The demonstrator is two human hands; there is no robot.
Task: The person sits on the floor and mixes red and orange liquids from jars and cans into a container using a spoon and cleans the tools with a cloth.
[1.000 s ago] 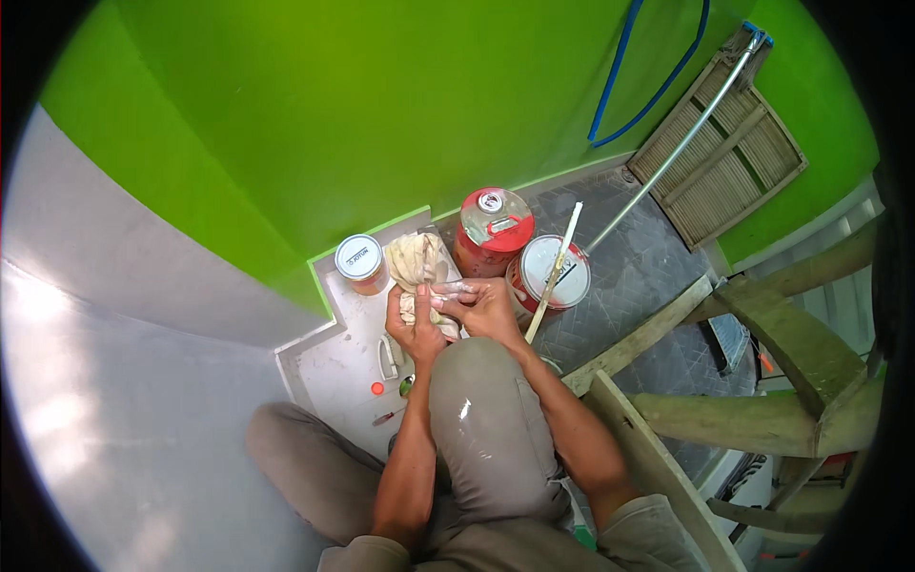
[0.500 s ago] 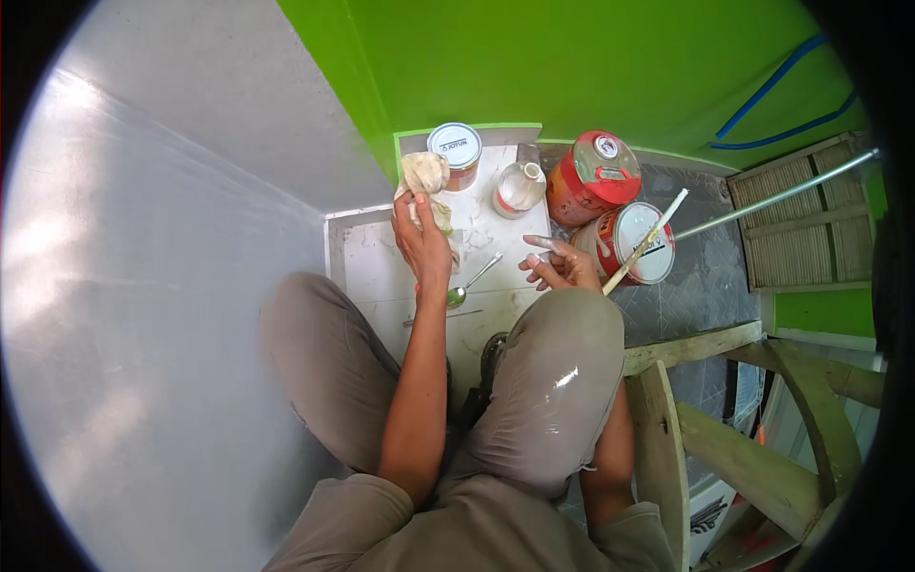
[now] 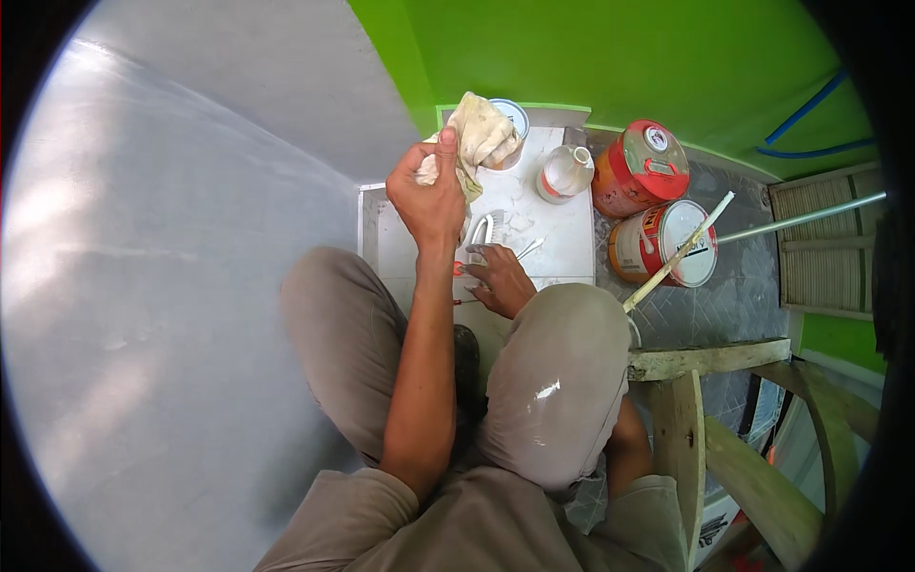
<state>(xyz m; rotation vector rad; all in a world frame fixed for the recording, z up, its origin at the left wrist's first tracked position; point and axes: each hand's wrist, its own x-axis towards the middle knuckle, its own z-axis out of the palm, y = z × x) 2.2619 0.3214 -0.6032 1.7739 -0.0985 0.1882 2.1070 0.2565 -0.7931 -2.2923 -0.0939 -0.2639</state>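
My left hand is closed on a crumpled, stained cream cloth, raised over the white tiled surface. Lower down, my right hand reaches over the tiles with its fingers apart. Its fingertips are at a small red object; whether they touch it cannot be made out. Just beyond those fingers lies a white-bristled brush. A metal spoon shows partly behind the hand. A thin red-tipped tool lies below it, mostly hidden.
Behind the cloth stands a small paint can, partly covered. A clear bottle is to its right, then a red metal can and a paint bucket with a stick across it. A wooden frame stands close on my right.
My left hand has lifted with the cloth. My right hand has moved left and down, from beside the paint bucket to the small tools. The view has shifted slightly.
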